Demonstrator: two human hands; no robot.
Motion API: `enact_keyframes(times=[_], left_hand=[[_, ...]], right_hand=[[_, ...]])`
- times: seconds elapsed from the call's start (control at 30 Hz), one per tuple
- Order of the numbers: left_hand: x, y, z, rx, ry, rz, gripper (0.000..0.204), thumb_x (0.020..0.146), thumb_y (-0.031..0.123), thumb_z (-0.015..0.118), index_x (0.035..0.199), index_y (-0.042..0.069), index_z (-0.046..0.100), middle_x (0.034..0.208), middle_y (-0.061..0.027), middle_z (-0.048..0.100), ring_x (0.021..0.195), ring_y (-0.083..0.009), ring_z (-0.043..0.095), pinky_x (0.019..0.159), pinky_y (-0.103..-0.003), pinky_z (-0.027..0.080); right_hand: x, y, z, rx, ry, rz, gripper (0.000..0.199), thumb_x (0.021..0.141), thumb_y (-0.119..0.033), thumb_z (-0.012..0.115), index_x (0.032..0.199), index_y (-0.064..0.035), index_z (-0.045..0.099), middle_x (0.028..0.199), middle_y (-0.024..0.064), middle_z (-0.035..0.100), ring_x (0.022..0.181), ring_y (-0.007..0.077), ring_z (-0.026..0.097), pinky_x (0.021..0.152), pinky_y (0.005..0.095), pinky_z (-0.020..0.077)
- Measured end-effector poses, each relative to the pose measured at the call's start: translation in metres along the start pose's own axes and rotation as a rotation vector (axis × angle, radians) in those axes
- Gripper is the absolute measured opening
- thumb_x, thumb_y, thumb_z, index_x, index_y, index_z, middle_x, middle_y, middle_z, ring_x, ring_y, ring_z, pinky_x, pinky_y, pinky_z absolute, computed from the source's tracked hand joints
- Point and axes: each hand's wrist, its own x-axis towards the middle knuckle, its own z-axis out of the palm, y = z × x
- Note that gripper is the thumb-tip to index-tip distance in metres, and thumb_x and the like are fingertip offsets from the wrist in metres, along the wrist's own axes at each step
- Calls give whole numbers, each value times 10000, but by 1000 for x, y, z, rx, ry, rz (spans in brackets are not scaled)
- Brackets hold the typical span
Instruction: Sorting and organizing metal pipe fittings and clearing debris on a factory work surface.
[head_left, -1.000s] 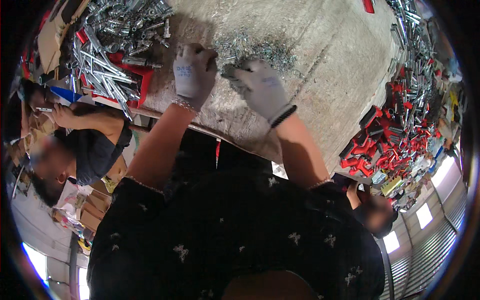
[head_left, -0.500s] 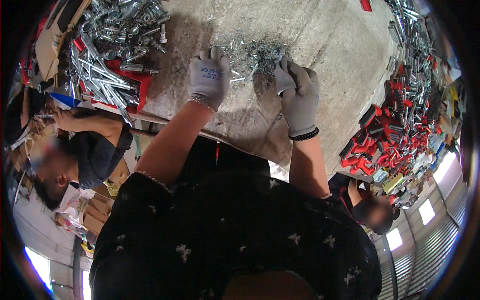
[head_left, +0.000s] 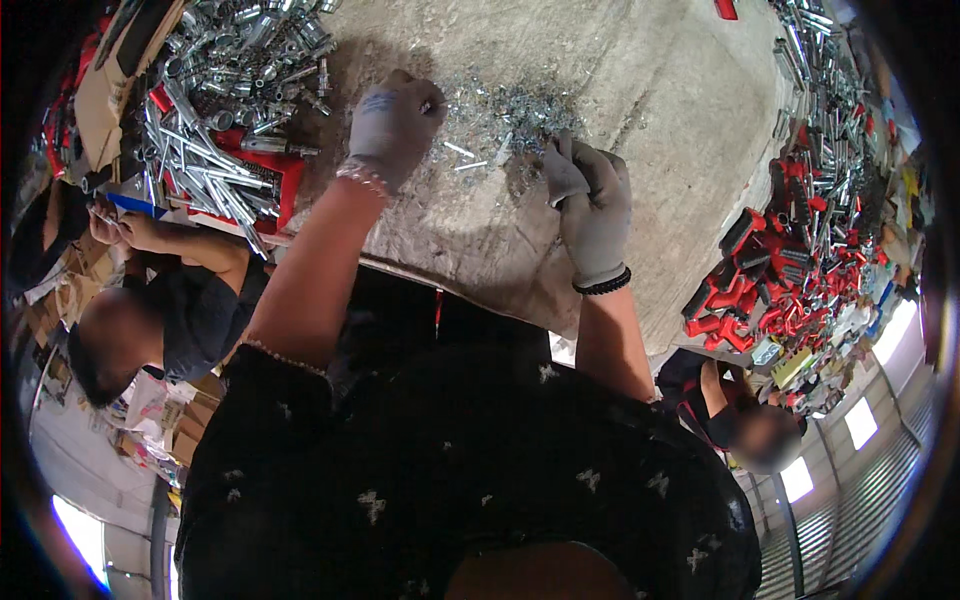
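Both my hands wear grey work gloves. My left hand [head_left: 392, 125] rests with curled fingers at the left edge of a small heap of shiny metal nuts and screws [head_left: 505, 120] on a worn grey tabletop [head_left: 640, 90]. My right hand [head_left: 592, 205] sits at the heap's near right edge, its fingers bent over a few small parts. Whether either hand pinches a part is hidden by the gloves.
A big pile of metal bolts and sleeves [head_left: 225, 90] on red trays lies at the left. Red and silver parts [head_left: 800, 250] cover the right side. One person [head_left: 150, 310] works at the left, another person [head_left: 745, 420] at the lower right.
My left hand has slid right and up toward the heap. My right hand has moved right along the heap's near edge and turned its fingers down onto the parts.
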Motion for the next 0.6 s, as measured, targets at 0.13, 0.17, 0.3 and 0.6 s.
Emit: enact_keyframes(times=[0.13,0.17,0.3,0.6], left_hand=[[10,6,15,311,51,132,74,805,171,704,857,134,743,944,-109,671,911,-324,646,776,-443,534],[13,1,24,362,69,131,62,809,170,695,838,128,729,945,-104,671,903,-324,646,762,-443,536],[14,-8,44,427,176,149,75,826,190,685,832,116,690,943,-102,660,904,-318,644,710,-452,520],[8,20,-1,485,67,286,179,883,279,673,913,107,710,943,-122,694,922,-338,661,786,-444,499]], right_hand=[[-3,0,1,59,50,88,201,869,-144,705,1032,-29,728,929,181,657,890,328,633,770,399,507],[-3,2,1,66,43,103,209,869,-153,710,1035,-28,726,927,180,658,893,324,634,770,397,507],[-4,-1,2,83,20,109,209,869,-158,710,1035,-32,727,932,175,660,905,322,634,784,395,510],[-8,0,-3,150,11,40,231,869,-85,660,1086,-29,717,1044,159,650,966,290,647,835,369,521]])
